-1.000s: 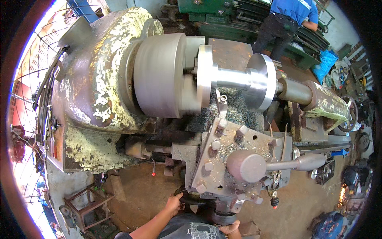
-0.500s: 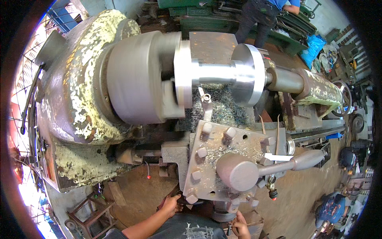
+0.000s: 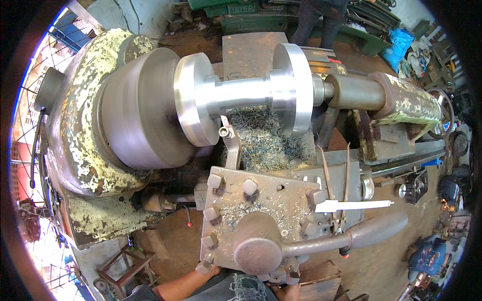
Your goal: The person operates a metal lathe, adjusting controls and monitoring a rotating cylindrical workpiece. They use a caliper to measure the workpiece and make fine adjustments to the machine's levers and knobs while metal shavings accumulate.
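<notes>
Across the upper left of the view bulges the lathe's paint-flaked headstock (image 3: 80, 118), with the big chuck (image 3: 145, 110) beside it, its smooth streaks suggesting that it is spinning. Between the chuck and the tailstock (image 3: 409, 98) lies the bright spool-shaped workpiece (image 3: 243, 93), a shaft with a broad flange at each end. Since it probably turns too, a slow, even feed would serve best, with fingers, sleeves and cloth well away from it. Below it stands the square tool post (image 3: 266, 181), chips strewn on its top; its long lever (image 3: 346, 238) should be tight so that nothing chatters. A heap of chips (image 3: 271, 143) lies under the shaft, better cleared with a brush once the spindle stops than by hand. The left forearm (image 3: 183, 285) slants up from the lower edge, and its left hand (image 3: 213, 271) is mostly hidden behind the post's near corner; whether it grips anything cannot be told. The right hand (image 3: 288, 292) sits low beneath the post, its fingers hidden and its grip equally unclear. Smallest, the cutting tool (image 3: 232, 150) points up close to the left flange; whether its tip touches metal cannot be told, so watching that spot matters most.
</notes>
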`<control>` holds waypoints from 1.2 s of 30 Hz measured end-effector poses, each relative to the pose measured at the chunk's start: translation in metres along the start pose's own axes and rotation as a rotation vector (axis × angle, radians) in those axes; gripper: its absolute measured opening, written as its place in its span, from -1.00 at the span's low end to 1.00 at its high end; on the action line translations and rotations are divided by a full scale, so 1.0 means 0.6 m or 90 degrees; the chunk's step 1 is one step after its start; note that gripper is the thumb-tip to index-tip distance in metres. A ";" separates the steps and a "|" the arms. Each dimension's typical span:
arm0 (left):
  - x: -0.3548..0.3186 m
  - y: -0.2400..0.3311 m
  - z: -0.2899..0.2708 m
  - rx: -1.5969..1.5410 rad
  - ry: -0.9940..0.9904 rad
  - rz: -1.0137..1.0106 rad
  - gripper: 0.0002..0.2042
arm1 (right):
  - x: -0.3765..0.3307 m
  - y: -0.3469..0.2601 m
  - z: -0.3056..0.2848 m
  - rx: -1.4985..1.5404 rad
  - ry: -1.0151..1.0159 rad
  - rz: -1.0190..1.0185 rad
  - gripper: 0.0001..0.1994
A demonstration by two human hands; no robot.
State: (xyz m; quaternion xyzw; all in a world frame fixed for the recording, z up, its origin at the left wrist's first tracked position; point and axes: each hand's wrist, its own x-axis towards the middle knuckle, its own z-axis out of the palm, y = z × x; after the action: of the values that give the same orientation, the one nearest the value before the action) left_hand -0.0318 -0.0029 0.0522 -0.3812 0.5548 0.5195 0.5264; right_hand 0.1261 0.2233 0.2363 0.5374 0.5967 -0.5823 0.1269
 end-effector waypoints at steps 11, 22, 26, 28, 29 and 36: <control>0.001 -0.013 -0.003 -0.016 0.023 0.008 -0.81 | 0.071 0.130 -0.034 0.436 -0.226 -0.003 0.09; 0.010 -0.018 0.007 -0.018 0.020 0.010 -0.81 | 0.106 0.205 -0.039 0.573 -0.298 0.085 0.10; 0.014 -0.018 0.013 -0.013 0.018 0.016 -0.80 | 0.118 0.213 -0.038 0.564 -0.326 0.105 0.09; 0.017 -0.019 0.018 -0.011 0.015 0.019 -0.80 | 0.124 0.211 -0.036 0.562 -0.338 0.105 0.08; 0.020 -0.019 0.020 -0.011 0.013 0.021 -0.80 | 0.127 0.210 -0.036 0.560 -0.342 0.107 0.08; 0.029 -0.020 0.025 -0.005 0.013 0.030 -0.80 | 0.139 0.204 -0.031 0.553 -0.361 0.112 0.06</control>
State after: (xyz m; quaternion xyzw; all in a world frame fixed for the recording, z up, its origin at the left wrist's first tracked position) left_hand -0.0198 0.0120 0.0346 -0.3751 0.5668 0.5303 0.5068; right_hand 0.1989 0.2486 0.1082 0.4100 0.1947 -0.8857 0.0973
